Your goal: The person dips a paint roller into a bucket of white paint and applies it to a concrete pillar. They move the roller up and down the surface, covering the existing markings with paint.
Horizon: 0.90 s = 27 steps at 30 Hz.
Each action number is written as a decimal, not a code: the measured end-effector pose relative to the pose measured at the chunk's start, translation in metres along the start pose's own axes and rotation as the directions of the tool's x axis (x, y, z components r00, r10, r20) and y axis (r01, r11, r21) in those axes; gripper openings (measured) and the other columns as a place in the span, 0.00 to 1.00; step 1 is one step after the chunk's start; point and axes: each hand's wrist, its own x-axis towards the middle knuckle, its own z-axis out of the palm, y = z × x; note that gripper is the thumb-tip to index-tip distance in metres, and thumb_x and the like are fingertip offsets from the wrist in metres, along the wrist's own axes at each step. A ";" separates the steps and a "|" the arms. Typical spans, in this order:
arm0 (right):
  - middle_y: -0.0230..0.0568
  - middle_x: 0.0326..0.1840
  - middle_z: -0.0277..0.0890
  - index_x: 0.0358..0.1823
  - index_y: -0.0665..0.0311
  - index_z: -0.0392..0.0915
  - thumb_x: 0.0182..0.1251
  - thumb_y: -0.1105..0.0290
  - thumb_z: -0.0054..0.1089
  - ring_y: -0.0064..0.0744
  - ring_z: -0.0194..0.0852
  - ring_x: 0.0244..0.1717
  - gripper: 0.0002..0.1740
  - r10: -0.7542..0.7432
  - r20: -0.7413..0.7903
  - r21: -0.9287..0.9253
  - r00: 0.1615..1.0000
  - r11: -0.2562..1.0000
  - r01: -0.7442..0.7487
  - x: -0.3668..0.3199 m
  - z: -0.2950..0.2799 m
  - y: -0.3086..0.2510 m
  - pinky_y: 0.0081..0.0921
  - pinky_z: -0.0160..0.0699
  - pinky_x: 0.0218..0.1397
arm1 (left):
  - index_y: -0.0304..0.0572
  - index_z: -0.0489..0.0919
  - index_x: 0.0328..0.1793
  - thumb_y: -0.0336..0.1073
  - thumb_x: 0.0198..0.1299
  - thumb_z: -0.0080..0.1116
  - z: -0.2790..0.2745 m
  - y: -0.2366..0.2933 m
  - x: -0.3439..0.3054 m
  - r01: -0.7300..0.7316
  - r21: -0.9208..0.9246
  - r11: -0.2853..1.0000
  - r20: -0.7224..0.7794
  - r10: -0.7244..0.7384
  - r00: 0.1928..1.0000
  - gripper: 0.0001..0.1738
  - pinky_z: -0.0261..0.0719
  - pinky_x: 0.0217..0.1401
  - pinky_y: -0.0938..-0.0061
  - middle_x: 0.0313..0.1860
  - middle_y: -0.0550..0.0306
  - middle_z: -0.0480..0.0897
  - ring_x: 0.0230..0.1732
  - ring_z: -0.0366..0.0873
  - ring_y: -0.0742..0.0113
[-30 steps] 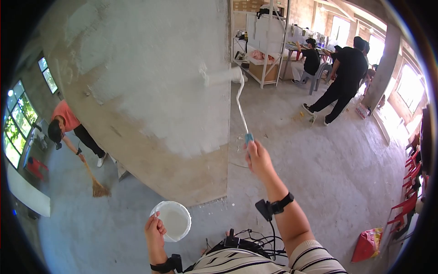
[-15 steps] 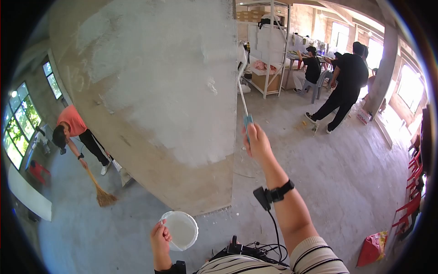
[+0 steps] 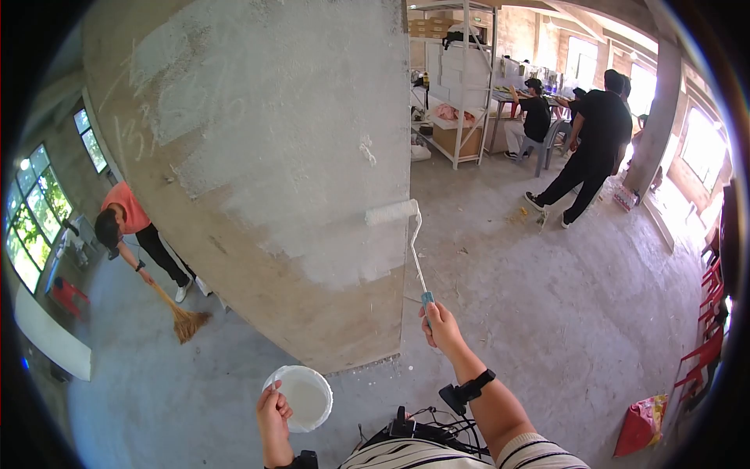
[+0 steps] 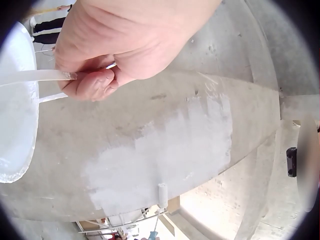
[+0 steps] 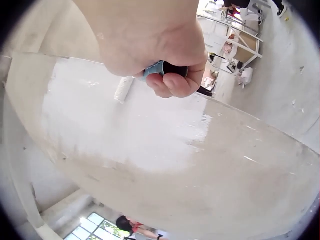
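The right hand point(image 3: 444, 327) has its fingers curled firmly round the blue handle point(image 3: 427, 299) of a paint roller point(image 3: 392, 212), whose white sleeve lies level against the wall point(image 3: 312, 332), its outer end at the wall's right edge. The left hand point(image 3: 273, 422), fingers bent closed, grips the white strap point(image 4: 35, 76) of a bucket point(image 3: 329, 395), which hangs just beside it above the floor point(image 3: 508, 281) and holds white paint. A broad patch of whitish paint point(image 3: 258, 141) covers much of the wall, with bare brown surface along its left side and below. Further left, a stooping person in a coral top point(image 3: 129, 209) holds a broom point(image 3: 187, 322) to the floor. Right of the wall stand a white shelf rack point(image 3: 466, 78), a person seated at a desk point(image 3: 504, 95), and another standing in black point(image 3: 598, 133); red chairs point(image 3: 707, 356) line the far right, near a red bag point(image 3: 641, 426).
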 end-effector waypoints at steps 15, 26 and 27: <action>0.30 0.13 0.59 0.37 0.65 0.67 0.74 0.52 0.33 0.21 0.51 0.04 0.22 -0.529 0.014 -0.110 0.848 0.842 0.527 0.043 0.028 -0.274 0.22 0.52 0.08 | 0.41 0.77 0.46 0.33 0.63 0.46 -0.003 0.001 0.002 -0.030 -0.035 0.999 0.054 0.032 0.998 0.10 0.53 0.18 0.82 0.18 0.68 0.62 0.16 0.53 0.80; 0.30 0.13 0.59 0.36 0.64 0.67 0.74 0.49 0.34 0.19 0.53 0.05 0.23 -0.530 -0.013 0.018 0.848 0.848 0.530 0.061 0.043 -0.250 0.20 0.51 0.07 | 0.42 0.78 0.44 0.35 0.63 0.47 -0.006 -0.001 0.003 -0.074 -0.030 0.997 0.054 0.075 0.996 0.10 0.53 0.18 0.81 0.17 0.69 0.63 0.15 0.53 0.79; 0.30 0.13 0.59 0.36 0.63 0.67 0.73 0.49 0.34 0.19 0.53 0.06 0.23 -0.505 -0.036 0.027 0.862 0.862 0.506 0.061 0.043 -0.233 0.19 0.50 0.07 | 0.42 0.78 0.44 0.35 0.63 0.47 -0.010 -0.004 0.005 -0.067 -0.034 0.997 0.040 0.068 0.997 0.10 0.53 0.18 0.81 0.17 0.69 0.62 0.15 0.53 0.79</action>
